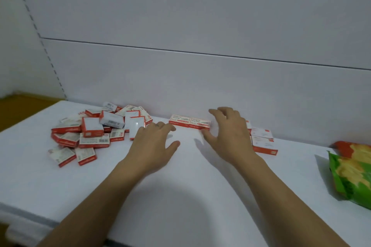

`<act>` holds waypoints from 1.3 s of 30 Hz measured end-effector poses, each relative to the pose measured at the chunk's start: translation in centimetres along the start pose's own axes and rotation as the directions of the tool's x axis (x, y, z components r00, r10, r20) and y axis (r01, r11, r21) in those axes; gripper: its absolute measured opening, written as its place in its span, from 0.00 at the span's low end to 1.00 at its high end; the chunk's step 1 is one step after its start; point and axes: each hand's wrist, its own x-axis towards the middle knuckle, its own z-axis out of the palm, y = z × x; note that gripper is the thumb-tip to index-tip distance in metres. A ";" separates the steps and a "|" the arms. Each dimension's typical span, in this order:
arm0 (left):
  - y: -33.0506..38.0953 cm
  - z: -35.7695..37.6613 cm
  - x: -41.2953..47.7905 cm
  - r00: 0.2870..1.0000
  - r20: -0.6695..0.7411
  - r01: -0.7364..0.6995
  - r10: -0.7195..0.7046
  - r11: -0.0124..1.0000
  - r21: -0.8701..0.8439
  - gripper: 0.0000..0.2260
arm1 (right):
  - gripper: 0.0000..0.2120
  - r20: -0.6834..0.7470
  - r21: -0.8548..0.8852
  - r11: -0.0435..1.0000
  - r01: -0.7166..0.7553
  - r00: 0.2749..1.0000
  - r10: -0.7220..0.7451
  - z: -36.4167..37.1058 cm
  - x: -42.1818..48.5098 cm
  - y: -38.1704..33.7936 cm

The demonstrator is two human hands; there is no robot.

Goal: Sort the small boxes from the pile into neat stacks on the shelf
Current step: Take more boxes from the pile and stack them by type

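From the head view, looking down over the person's two bare forearms, a white shelf (200, 176) fills the lower half of the frame and meets a pale back panel (200, 26) with one thin horizontal seam across it. At centre left lies the pile of small boxes (94, 132), red and white, tumbled at all angles, some flat, some on edge, some leaning on others. Against the back panel in the middle of the frame sit two boxes (189, 122) laid flat and end to end, touching each other in a straight line. The left hand (154, 142) is palm down between the pile and this pair, its fingers loosely bent and holding nothing. Its fingertips reach to the left end of the pair, though whether they touch it I cannot tell. The right hand (228, 132) is spread wide with its fingers apart, raised just right of the pair and gripping nothing. Its thumb tip sits right at the front right corner of the pair. Partly hidden behind that hand, at centre right, a neat stack of boxes (263, 142) stands near the back panel. A green and orange snack bag (353, 174) lies at the right edge. A perforated upright strip (40, 36) runs down the upper left.
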 end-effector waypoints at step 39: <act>-1.8 -3.6 -2.0 0.999 -0.030 0.028 -0.029 0.999 -0.034 0.33 | 0.34 0.265 0.485 0.874 -0.033 0.958 -0.111 1.7 1.2 -5.0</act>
